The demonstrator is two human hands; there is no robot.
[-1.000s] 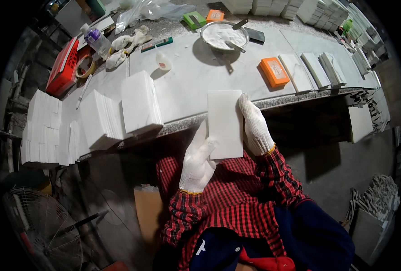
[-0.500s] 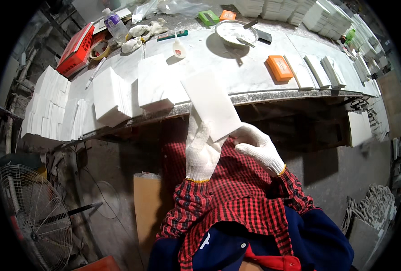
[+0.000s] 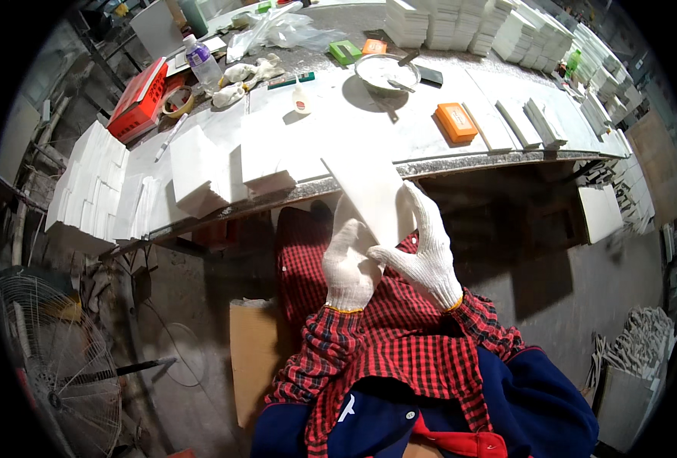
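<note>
Two gloved hands meet on one white flat panel held tilted in front of the tabletop's near edge. The left hand grips the panel's lower end, fingers curled shut on it; the right hand holds the panel's right edge, thumb and forefinger pinched toward the left hand so the two hands touch.

Beyond the panel, at twelve o'clock, the pale tabletop is crowded. Just past the panel's top end sit two white blocks at ten o'clock, and a larger stack of white slabs lies further out at nine. An orange block lies at one o'clock, with narrow white strips beside it at two. A round white bowl with a tool in it stands at twelve, a small glue bottle at eleven. A red crate, a tape roll and a plastic bottle crowd the far left corner. More white stacks line the far edge. A wire fan stands on the floor at eight o'clock.
</note>
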